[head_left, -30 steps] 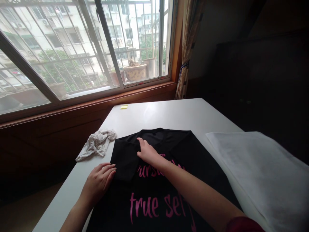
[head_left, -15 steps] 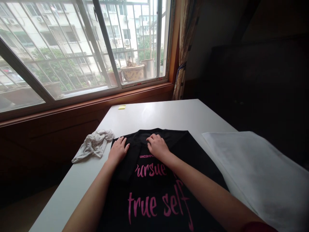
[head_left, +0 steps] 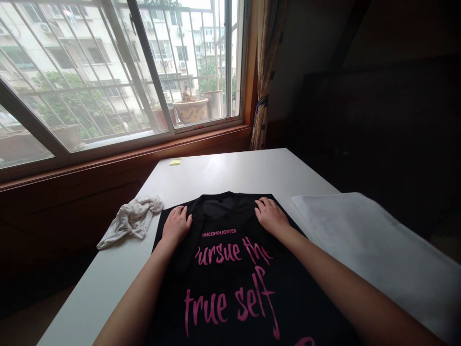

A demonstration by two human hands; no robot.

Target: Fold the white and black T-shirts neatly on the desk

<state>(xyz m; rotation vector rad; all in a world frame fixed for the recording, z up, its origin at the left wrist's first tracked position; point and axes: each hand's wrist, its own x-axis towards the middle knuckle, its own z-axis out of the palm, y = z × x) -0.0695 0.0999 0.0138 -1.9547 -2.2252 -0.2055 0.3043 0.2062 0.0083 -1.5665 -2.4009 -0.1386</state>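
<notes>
A black T-shirt (head_left: 223, 274) lies front up on the white table (head_left: 248, 168), its neckline at the far end and pink lettering across the chest. My left hand (head_left: 176, 223) rests on the shirt's left shoulder area, palm down, with the fingers laid out and slightly apart. On the opposite shoulder, my right hand (head_left: 272, 216) presses down on the folded-in fabric, its fingers also spread. Neither hand pinches the cloth. The shirt's bottom edge runs out of view below.
A crumpled whitish cloth (head_left: 131, 221) lies by the table's left edge. To the right is a flat, translucent white sheet (head_left: 360, 245). A yellow sticky note (head_left: 175, 162) sits at the far left corner. Behind stand a barred window (head_left: 108, 72) and a tied curtain (head_left: 264, 86).
My right hand has moved right from the neckline to the right shoulder, and the lettering it covered now shows. My left hand stays on the left shoulder. The view has shifted slightly.
</notes>
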